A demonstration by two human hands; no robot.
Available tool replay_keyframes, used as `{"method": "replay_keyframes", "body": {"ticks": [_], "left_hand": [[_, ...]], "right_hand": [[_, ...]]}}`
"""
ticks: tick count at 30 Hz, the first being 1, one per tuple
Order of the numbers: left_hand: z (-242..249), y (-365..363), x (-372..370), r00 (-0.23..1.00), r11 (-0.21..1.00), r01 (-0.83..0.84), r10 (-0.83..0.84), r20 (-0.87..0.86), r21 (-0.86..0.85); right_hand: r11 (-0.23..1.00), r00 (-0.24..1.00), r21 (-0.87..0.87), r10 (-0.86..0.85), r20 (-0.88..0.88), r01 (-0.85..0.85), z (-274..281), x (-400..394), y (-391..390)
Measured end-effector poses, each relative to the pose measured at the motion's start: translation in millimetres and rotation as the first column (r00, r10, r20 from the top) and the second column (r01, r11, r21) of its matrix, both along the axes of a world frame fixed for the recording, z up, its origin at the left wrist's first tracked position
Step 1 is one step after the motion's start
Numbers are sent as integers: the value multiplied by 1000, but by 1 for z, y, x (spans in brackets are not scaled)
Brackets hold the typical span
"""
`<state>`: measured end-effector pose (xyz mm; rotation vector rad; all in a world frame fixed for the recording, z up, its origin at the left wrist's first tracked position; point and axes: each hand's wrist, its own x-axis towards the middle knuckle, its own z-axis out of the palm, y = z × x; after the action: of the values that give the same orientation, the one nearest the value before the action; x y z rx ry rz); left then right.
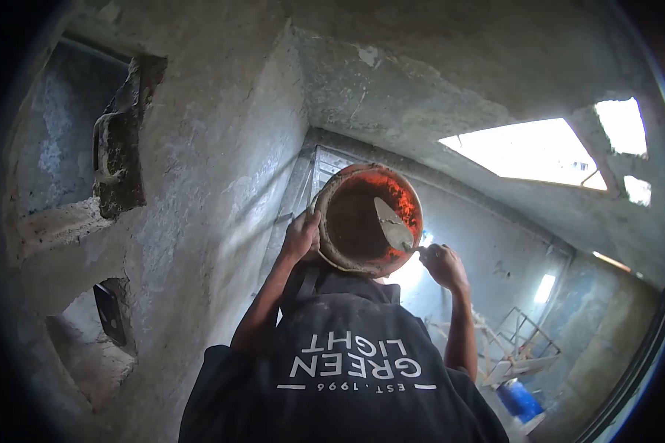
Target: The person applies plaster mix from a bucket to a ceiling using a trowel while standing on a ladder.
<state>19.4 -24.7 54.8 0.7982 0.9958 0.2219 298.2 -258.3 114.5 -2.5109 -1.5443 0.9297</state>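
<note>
Neither of my own hands is in view. A co-worker in a dark shirt (347, 384) with white lettering is just in front of me, back turned. This person carries an orange, mortar-stained pan (347, 221) at head height. One of their hands (301, 236) grips the pan's left rim. Their other hand (443, 264) is at the right rim and holds a trowel (394, 225), whose blade lies inside the pan.
A rough cement wall (214, 170) fills the left side, with a recess (59, 148) higher up and another recess (89, 347) lower down. A blue barrel (519, 400) and a metal frame (521, 340) stand at the lower right. Bright openings (532, 151) show at the upper right.
</note>
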Motion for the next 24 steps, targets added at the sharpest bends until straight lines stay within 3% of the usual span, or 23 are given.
{"method": "replay_keyframes", "body": {"ticks": [1, 2, 3, 4, 6, 7, 10, 12, 14, 15, 16, 18, 22, 24], "left_hand": [[-2, 2, 3, 998, 998, 5, 0, 65, -70], [4, 2, 10, 998, 998, 17, -13, 60, -65], [15, 1, 18, 998, 998, 63, -62, 15, -6], [23, 0, 26, 994, 993, 109, -107, -32, 49], [29, -2, 40, 988, 988, 153, -153, 8, 29], [31, -2, 48, 979, 973, 205, -203, -30, 107], [29, -2, 64, 947, 923, 321, -308, -91, 211], [41, -2, 72, 910, 825, 414, -371, -184, 384], [36, -4, 75, 900, 800, 435, -385, -203, 412], [34, -6, 75, 892, 775, 452, -394, -221, 442], [34, -9, 76, 886, 771, 463, -404, -226, 438], [34, -11, 77, 908, 806, 418, -393, -148, 420], [51, -12, 81, 881, 769, 473, -405, -245, 431], [52, -14, 81, 887, 816, 462, -423, -186, 349]], "right_hand": [[1000, 1000, -1, -18, -8, 18, 11, -7, 3], [925, 916, -211, -356, -186, 317, 31, -15, 22], [727, 694, -454, -665, -276, 516, 42, -20, 30], [723, 685, -456, -671, -284, 519, 36, -21, 21], [636, 392, -501, -765, -511, 588, 16, -18, -7], [652, 314, -542, -745, -589, 530, 12, -12, -13], [719, 255, -490, -658, -709, 492, 14, 2, -28], [744, 292, -460, -633, -717, 485, 8, 7, -36], [778, 675, -435, -618, -402, 453, 11, 9, -35], [852, 854, -364, -472, -219, 377, -12, 13, -49], [908, 938, -249, -347, 6, 337, -13, 9, -53], [913, 948, -257, -294, 122, 317, 4, 5, -39], [922, 938, -182, -323, 123, 341, -11, 1, -36], [920, 956, -263, -264, 128, 290, -18, -5, -29]]}}
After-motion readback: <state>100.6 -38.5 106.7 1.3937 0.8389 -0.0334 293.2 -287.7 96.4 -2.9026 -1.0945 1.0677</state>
